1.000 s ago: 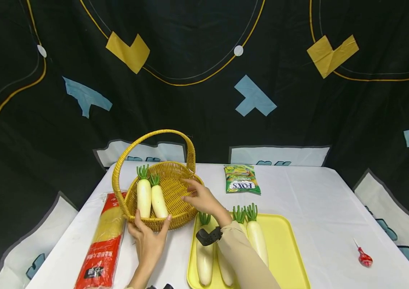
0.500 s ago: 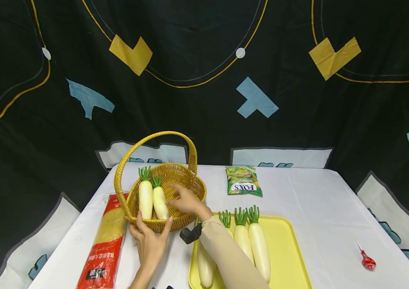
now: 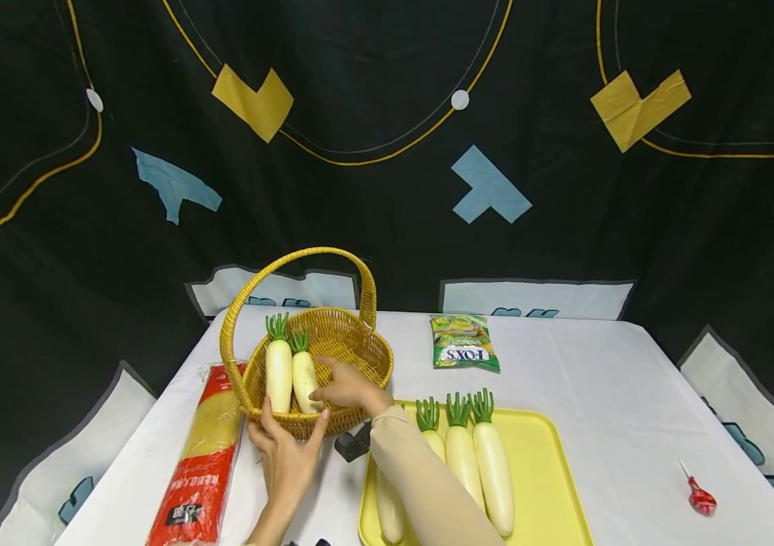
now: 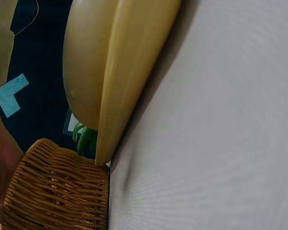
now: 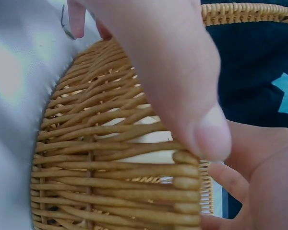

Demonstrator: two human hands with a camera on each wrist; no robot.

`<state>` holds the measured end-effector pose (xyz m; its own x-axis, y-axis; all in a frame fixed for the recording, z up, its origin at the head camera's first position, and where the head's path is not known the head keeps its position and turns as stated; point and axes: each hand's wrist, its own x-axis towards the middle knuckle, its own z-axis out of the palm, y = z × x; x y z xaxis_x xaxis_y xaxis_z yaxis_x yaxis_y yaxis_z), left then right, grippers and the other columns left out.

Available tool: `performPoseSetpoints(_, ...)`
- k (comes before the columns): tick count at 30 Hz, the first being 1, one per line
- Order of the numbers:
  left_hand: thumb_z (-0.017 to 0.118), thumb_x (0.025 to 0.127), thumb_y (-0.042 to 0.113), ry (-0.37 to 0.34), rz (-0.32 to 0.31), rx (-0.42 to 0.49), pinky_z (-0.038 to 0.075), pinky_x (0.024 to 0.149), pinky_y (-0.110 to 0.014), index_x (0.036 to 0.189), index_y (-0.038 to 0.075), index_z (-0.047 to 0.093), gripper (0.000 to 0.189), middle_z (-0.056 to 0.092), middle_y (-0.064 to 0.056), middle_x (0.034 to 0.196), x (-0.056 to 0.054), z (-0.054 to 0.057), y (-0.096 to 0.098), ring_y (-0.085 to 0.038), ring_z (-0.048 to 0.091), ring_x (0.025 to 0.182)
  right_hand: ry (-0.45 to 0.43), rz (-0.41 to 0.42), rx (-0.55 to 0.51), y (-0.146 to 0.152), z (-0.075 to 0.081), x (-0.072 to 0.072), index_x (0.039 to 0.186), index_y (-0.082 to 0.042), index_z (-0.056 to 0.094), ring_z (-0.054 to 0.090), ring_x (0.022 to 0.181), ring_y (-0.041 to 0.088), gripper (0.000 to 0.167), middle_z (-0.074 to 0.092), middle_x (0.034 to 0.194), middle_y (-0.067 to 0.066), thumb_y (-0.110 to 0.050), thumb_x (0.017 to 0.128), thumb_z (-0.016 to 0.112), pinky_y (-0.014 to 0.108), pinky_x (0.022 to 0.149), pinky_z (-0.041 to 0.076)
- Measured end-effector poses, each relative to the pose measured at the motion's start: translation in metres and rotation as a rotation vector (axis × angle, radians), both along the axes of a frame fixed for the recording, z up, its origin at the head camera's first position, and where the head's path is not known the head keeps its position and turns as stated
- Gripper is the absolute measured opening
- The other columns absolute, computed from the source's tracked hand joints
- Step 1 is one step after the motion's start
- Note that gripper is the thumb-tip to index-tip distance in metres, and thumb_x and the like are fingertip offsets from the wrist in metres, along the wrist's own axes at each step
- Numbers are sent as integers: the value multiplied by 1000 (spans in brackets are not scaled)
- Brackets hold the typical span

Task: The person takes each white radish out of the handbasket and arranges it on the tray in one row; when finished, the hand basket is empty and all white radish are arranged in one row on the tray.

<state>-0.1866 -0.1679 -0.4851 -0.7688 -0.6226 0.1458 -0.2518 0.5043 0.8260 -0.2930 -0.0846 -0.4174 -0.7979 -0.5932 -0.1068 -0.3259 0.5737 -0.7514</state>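
A yellow wicker basket (image 3: pixel 332 334) with a tall arched handle stands on the table, two white radishes with green tops lying at its left side: a left radish (image 3: pixel 279 375) and a right radish (image 3: pixel 305 379). My left hand (image 3: pixel 287 462) holds the basket's front rim, its thumb over the edge, as the right wrist view shows. My right hand (image 3: pixel 349 385) reaches inside over the front right rim. Its fingertips are at the right radish and appear to touch it; some fingers are hidden. In the right wrist view, that hand (image 5: pixel 273 177) has its fingers beyond the rim.
Right of the basket lies a yellow tray (image 3: pixel 544 485) with several white radishes (image 3: pixel 492 474), partly under my right sleeve. A red and yellow noodle-like packet (image 3: pixel 199 470) is at the left. Behind are a green FOX'S bag (image 3: pixel 464 343) and, far right, a red lollipop (image 3: pixel 702 498).
My right hand has moved left and down, from the basket's right side to the right radish. My left hand keeps its hold on the rim. The whole head view has shifted slightly.
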Motion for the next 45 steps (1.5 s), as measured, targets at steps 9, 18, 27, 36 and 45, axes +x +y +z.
performPoseSetpoints(9,60,74,61,-29,-2,-11,35,83,-64,145,14,0,104,-3,-38,141,3,-2,1,-61,29,117,-18,-19,35,-9,-7,4,139,-16,36,55,109,22,69,54,128,11,-21,78,69,36,89,47)
performPoseSetpoints(18,61,76,59,-25,-4,-15,35,84,-64,144,13,1,102,-2,-39,140,5,-3,2,-59,28,118,-8,-15,95,-16,-11,6,138,-16,38,53,115,23,72,53,130,10,-23,75,73,37,92,45)
performPoseSetpoints(27,60,76,59,-36,-11,-9,35,84,-64,144,12,1,102,-3,-38,140,4,-2,3,-59,26,119,-6,-16,156,-21,-13,5,138,-19,37,52,116,23,74,54,129,9,-26,74,75,37,92,46)
performPoseSetpoints(36,62,76,57,-13,-9,-15,36,82,-62,144,13,1,102,-2,-38,140,3,1,2,-58,29,118,24,-16,163,-23,-13,2,138,-21,37,52,116,24,75,54,128,10,-25,73,75,36,90,47)
performPoseSetpoints(45,61,76,58,-13,-11,-17,37,82,-62,144,12,0,102,-2,-38,140,2,3,2,-58,31,115,-4,-21,113,-22,-12,0,139,-20,37,55,107,22,76,54,127,11,-20,73,75,34,85,48)
